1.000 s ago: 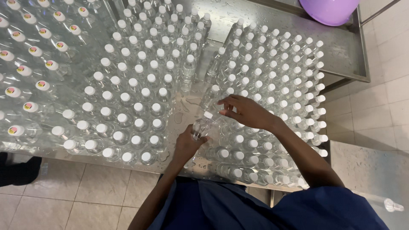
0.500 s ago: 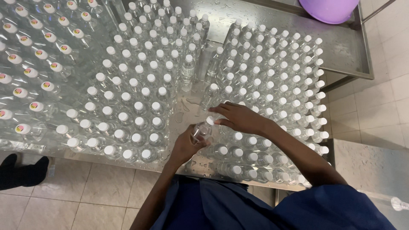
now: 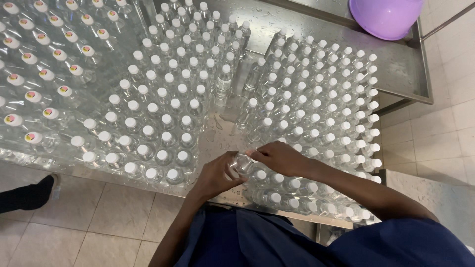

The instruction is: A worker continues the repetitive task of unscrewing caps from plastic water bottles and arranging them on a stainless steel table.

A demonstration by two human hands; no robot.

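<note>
Left hand (image 3: pixel 215 175) grips a clear bottle (image 3: pixel 241 164) near the front edge of the wet surface (image 3: pixel 396 64), steadying it while the right hand (image 3: pixel 279 157) closes on its top; capped bottles (image 3: pixel 168 89) stand packed around. Since half a second ago, both hands sit slightly nearer the edge.

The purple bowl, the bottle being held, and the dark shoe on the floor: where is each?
Purple bowl (image 3: pixel 385 17), head view: its outer side.
Held bottle (image 3: pixel 242 163), head view: clear body between the hands.
Dark shoe (image 3: pixel 29 194), head view: its upper.
</note>
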